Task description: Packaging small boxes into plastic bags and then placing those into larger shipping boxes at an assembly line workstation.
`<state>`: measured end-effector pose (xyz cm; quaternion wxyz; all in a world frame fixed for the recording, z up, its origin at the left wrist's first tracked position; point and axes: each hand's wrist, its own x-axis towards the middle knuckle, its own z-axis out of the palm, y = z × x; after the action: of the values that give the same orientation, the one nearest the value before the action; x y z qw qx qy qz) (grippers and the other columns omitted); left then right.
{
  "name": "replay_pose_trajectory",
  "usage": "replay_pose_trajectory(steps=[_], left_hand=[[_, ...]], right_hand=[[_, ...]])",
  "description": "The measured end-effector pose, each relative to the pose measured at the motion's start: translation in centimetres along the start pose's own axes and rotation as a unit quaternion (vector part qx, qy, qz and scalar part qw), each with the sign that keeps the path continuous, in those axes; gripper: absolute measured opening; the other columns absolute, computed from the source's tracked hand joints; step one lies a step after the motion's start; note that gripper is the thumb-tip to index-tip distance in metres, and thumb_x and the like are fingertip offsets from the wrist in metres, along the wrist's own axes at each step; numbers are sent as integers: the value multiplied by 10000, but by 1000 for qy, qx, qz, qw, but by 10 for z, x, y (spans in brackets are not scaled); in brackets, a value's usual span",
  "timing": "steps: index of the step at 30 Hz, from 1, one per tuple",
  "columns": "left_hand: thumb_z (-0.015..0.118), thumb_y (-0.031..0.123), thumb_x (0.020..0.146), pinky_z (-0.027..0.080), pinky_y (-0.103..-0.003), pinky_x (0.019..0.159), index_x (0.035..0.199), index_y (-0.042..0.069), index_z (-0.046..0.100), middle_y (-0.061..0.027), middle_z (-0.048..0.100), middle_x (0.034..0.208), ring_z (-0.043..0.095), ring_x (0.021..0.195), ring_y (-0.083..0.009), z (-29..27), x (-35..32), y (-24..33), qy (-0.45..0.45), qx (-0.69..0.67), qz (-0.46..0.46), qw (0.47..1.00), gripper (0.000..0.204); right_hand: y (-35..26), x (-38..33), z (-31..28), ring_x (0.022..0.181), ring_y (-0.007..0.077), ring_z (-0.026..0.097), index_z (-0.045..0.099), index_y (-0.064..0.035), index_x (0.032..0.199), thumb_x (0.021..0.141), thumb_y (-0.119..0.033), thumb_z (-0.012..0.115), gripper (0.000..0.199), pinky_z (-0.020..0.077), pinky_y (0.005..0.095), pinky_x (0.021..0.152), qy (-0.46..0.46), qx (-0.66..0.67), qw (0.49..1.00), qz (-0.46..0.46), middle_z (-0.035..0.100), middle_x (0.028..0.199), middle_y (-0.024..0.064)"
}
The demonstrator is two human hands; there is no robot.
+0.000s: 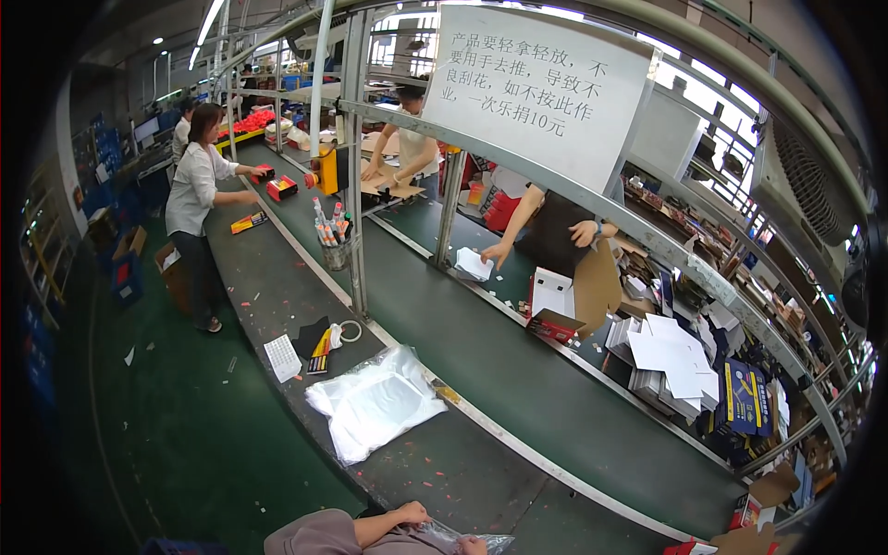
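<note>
At the lower edge, my left hand [413,513] is closed, its fingers bunched at the edge of a clear plastic bag [498,543]. My right hand [472,546] lies just to the right, also closed on the thin film, and is partly cut off by the frame. Ahead of both hands on the dark bench [416,472] rests a pile of clear plastic bags [375,404]. Beyond that pile are a white sheet of small labels [282,358], a black-and-yellow pack [320,351] and a tape roll [351,331].
A metal rail and posts [356,231] separate my bench from a green conveyor [518,370]. A pen holder [337,250] hangs on a post. Across the conveyor, co-workers handle cartons near an open box [555,305] and stacked white sheets [671,356]. Another person [194,203] stands far left.
</note>
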<state>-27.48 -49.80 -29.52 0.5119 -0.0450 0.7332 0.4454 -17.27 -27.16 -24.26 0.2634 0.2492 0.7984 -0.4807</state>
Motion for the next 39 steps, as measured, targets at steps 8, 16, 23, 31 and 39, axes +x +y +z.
replay_pose_trajectory(steps=[8,16,23,31,39], left_hand=[[677,271,801,509,-261,546,725,23,654,-63,652,654,640,559,-140,1,3,2,-9,-3,-5,1000,261],[672,264,801,515,-260,556,735,36,665,-67,661,664,647,575,-138,-1,1,2,-4,0,-10,1000,238],[670,264,799,530,-267,563,762,27,675,-81,667,688,648,582,-144,0,-1,8,-6,-7,-12,1000,240],[677,251,798,534,-273,568,761,27,673,-79,661,678,648,580,-147,0,2,6,-5,-5,-13,1000,227],[679,238,795,533,-275,549,772,18,667,-83,659,678,647,572,-155,1,5,2,3,-3,-21,1000,222]], right_hand=[[23,22,6,802,275,593,608,33,1039,810,-332,560,434,469,386,654,-4,-35,999,-18,627,915,196],[13,11,2,875,309,588,606,26,1053,822,-350,546,445,458,406,718,-20,-27,999,-5,628,963,200],[23,-1,-5,991,358,574,613,19,1051,829,-412,511,496,442,447,805,-33,-105,974,-197,625,1028,227],[-5,0,-6,1029,387,558,593,22,1091,832,-425,490,527,443,450,820,-27,-65,997,8,607,1071,248],[-6,-2,-8,1031,383,557,590,25,1092,833,-425,488,528,444,448,817,-37,-57,998,12,602,1075,255]])
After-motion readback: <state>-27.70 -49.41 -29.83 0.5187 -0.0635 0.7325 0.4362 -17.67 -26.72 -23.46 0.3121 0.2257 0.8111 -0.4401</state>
